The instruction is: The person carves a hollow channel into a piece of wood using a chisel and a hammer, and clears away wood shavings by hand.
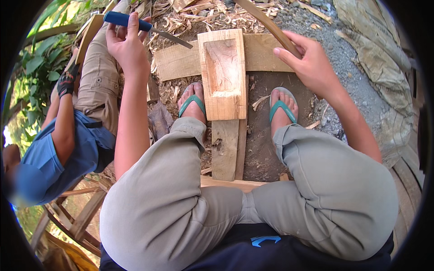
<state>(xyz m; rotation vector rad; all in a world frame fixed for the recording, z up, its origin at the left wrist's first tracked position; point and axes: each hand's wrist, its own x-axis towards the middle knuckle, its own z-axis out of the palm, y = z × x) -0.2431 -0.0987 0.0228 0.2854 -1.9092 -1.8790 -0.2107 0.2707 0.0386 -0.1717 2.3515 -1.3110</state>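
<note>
Head view: between two feet in green-strapped sandals (193, 105), block (224, 77) with long hollow (221, 56) in its upper face, resting across cross plank (176, 62) and over narrow plank (224, 153) at the near end. Left hand (130, 47) raised to the upper left of block, with fingers closed lightly around the blue handle of chisel (157, 31); blade sloping to the right, with tip just beside block as seen from above, seemingly apart from it. Height over block: cannot tell. Right hand (312, 61) to the upper right, gripping between thumb and fingers the near end of bar (269, 28), with the far end toward the top of the view.

Around the feet and beyond, many shavings (185, 20); at the left, co-worker in blue shirt (68, 144).

Judged from this, hollowing of block well under way, probably between two cuts: both tools in hand, neither on the wood, hollow already deep but rough at the bottom. Called for next, most likely: to bring chisel over into hollow, set the edge along the wall or floor, firm the left grip, and tap the handle end with bar, keeping left fingers out of its path.
</note>
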